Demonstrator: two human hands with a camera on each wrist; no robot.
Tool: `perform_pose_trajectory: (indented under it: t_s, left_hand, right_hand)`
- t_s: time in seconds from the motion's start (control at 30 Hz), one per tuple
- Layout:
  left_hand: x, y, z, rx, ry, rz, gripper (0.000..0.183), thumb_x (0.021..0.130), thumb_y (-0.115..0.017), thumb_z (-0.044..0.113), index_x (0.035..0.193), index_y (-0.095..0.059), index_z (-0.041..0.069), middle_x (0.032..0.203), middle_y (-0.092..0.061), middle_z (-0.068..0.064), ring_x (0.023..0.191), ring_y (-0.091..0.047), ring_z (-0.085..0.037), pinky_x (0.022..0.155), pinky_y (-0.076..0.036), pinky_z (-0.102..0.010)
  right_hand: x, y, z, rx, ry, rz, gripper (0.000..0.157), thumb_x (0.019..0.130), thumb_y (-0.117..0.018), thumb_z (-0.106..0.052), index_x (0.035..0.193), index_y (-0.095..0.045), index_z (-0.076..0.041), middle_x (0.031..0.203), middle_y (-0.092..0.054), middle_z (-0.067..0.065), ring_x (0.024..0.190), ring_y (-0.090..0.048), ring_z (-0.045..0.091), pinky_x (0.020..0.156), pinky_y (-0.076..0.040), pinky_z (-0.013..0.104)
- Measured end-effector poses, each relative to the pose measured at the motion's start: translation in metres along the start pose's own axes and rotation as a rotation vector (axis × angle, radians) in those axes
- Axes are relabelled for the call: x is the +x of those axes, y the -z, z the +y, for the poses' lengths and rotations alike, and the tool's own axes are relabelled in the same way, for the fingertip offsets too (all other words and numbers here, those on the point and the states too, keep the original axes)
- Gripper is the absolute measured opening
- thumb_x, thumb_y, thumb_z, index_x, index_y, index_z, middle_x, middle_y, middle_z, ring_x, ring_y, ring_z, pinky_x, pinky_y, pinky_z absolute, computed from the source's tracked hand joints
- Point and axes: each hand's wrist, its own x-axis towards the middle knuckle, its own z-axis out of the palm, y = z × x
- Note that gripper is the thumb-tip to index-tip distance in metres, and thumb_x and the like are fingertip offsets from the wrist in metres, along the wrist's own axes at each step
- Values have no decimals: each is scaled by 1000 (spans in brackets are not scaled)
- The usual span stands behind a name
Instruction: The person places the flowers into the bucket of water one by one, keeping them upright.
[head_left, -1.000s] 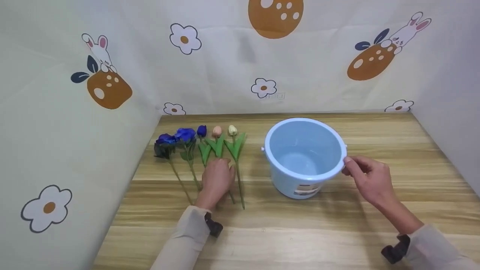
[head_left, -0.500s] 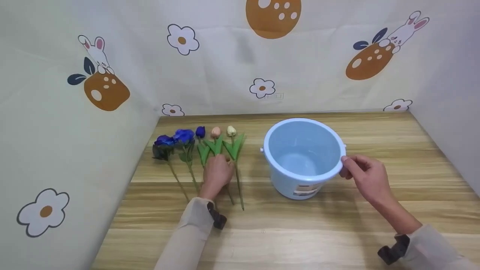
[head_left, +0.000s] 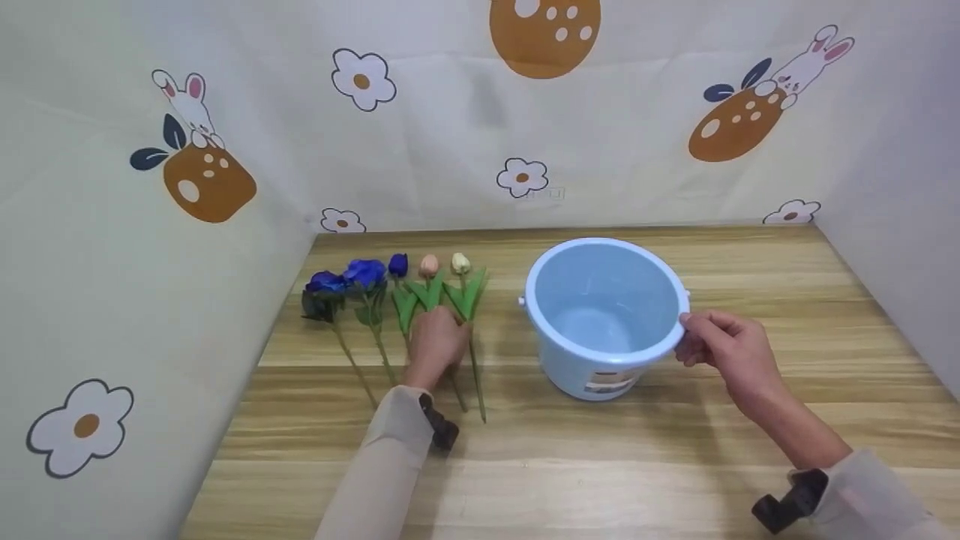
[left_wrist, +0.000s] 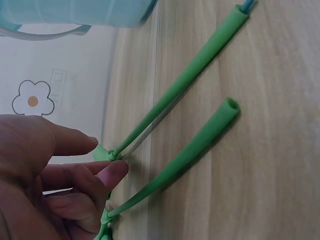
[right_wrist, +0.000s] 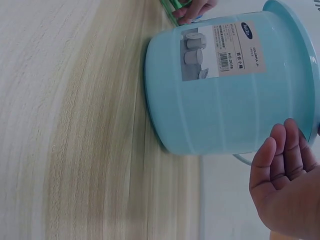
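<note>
In the head view my left hand (head_left: 439,337) reaches in among the tulips, by the stem of the white tulip (head_left: 461,262). The left wrist view shows thumb and forefinger held apart, their tips right at that green stem (left_wrist: 185,80). A second, shorter stem (left_wrist: 185,147), the pink tulip's (head_left: 429,265), lies below it. My right hand (head_left: 731,349) holds the rim of the light blue bucket (head_left: 577,364), thumb on the edge. Its fingers lie along the outer wall in the right wrist view; the thumb is mostly hidden there. The bucket stands upright, with nothing inside.
Left of the tulips in hand's reach lie a dark blue tulip (head_left: 398,264), two blue roses (head_left: 365,273) and a blackish flower (head_left: 317,306) on the wooden table (head_left: 570,480). A printed cloth (head_left: 435,150) walls the back and sides.
My left hand has shifted slightly right, toward the white tulip's stem. My right hand stays at the bucket's rim. The whole head view has drifted a little left.
</note>
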Motion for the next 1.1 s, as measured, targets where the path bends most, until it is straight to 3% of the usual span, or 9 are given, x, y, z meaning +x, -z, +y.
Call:
perform_pose_trajectory:
  t_s: [0.27,0.5,0.7,0.93,1.1]
  left_hand:
    - [19,-12,-11,-37,52,-34,45,97,-64,17,55,-47,17,50,-44,4,45,-46,-14,43,-36,-29]
    - [47,-38,-33,-61,77,-11,37,93,-69,23,62,-49,18,56,-47,4,51,-50,-16,44,-39,-31]
    - [43,-31,-26,-53,103,-6,33,91,-72,20,66,-51,16,61,-48,2,55,-51,-18,47,-40,-32]
    - [21,-10,2,-49,145,5,32,91,-76,18,71,-53,12,70,-50,-2,66,-54,-20,57,-43,-33]
    - [33,-21,-9,-58,139,7,31,89,-74,15,68,-51,13,67,-51,-2,62,-54,-21,52,-44,-34]
  right_hand:
    - [0,1,-1,14,-22,-10,28,105,-64,-13,81,-74,-4,71,-71,1,66,-68,11,66,-62,26]
    - [0,5,-1,-8,-32,-22,27,106,-64,-17,84,-75,-6,74,-72,0,68,-68,11,67,-62,25]
    - [1,4,0,-6,-39,-31,28,107,-63,-18,85,-75,-5,74,-72,0,69,-68,11,68,-62,25]
    - [1,4,0,-8,-48,-34,28,107,-63,-19,86,-75,-6,75,-72,0,70,-68,12,69,-62,26]
    - [1,4,1,-6,-46,-36,29,107,-63,-19,85,-75,-5,75,-71,0,70,-68,12,68,-62,26]
